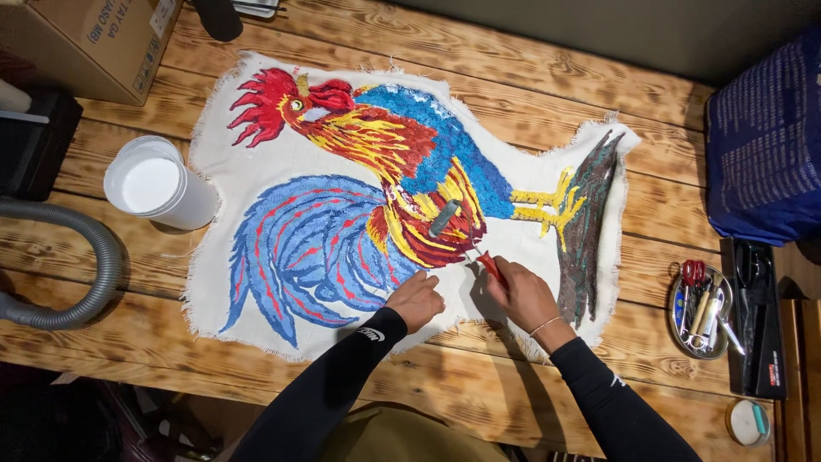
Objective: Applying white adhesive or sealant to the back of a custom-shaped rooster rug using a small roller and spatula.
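Observation:
A white cloth (pixel 239 162) with a tufted rooster in red, blue and yellow lies flat on the wooden table (pixel 530 103). My right hand (pixel 526 295) grips a small red-handled tool (pixel 489 263), its tip at the rooster's lower belly. My left hand (pixel 416 299) rests with curled fingers on the cloth beside the blue tail feathers, pressing it down. A small grey cylinder (pixel 444 217) lies on the rooster's body just above both hands.
A white plastic tub (pixel 154 184) stands at the cloth's left edge. A grey vacuum hose (pixel 85 257) curves at the left, a cardboard box (pixel 90 43) sits top left. A round metal dish of tools (pixel 699 312), a black case (pixel 757 316) and a blue bag (pixel 761 137) sit at the right.

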